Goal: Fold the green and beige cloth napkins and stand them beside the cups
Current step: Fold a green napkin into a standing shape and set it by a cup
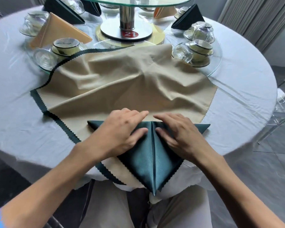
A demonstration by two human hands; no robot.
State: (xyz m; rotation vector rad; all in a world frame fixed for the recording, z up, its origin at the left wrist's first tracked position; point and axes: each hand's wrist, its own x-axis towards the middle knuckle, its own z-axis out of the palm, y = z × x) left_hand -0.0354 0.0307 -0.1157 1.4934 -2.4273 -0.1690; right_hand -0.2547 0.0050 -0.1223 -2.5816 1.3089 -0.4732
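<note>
A dark green napkin [152, 160] lies folded into a downward-pointing triangle at the table's near edge, with a centre seam where two flaps meet. My left hand [120, 130] presses flat on its left flap and my right hand [177, 134] presses flat on its right flap, fingers straight. Under it lies an unfolded beige napkin [122, 79], wrinkled, on top of another green napkin whose zigzag edge [40, 102] shows at the left. Cup sets [66, 46] [199, 50] stand at the far left and right of the beige cloth.
Folded napkins stand beside cups further back: a beige one [59, 30], green ones [63, 10] [189, 17]. A glass turntable on a steel post [127, 17] fills the table's middle. The round table's white cloth [15, 96] spreads to the left and right.
</note>
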